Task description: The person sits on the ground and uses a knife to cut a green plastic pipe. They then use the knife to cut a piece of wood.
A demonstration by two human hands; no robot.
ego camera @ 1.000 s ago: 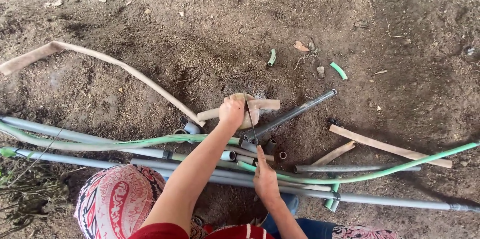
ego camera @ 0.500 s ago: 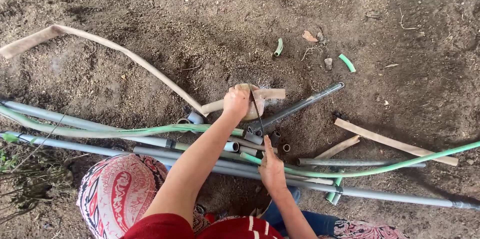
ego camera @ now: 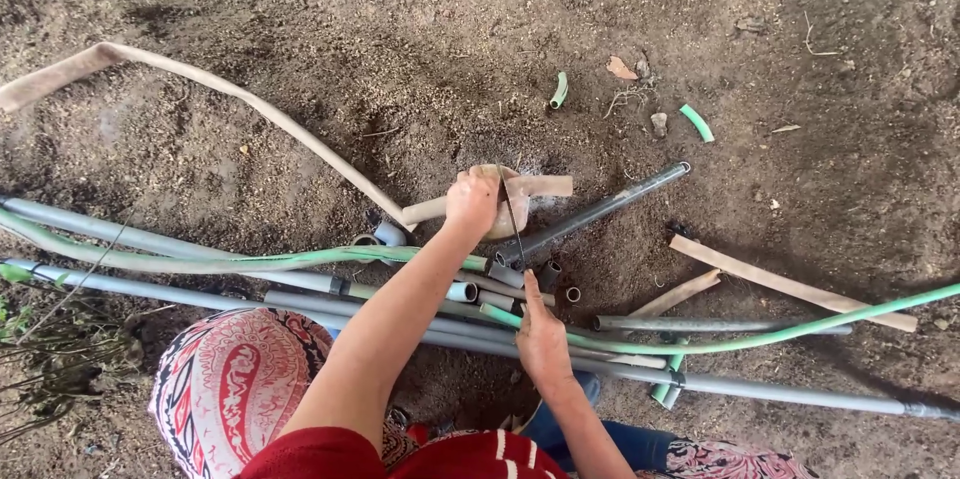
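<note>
Head view: left hand closed around a thin saw blade, fist resting on a tan flat hose. The blade crosses the near end of a dark grey pipe running toward 2 o'clock. Right hand at 5 o'clock of the left, fingers flat, pressing on long grey pipes on the dirt ground.

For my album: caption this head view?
Left hand grips a blade over a grey pipe; right hand rests on pipes.
</note>
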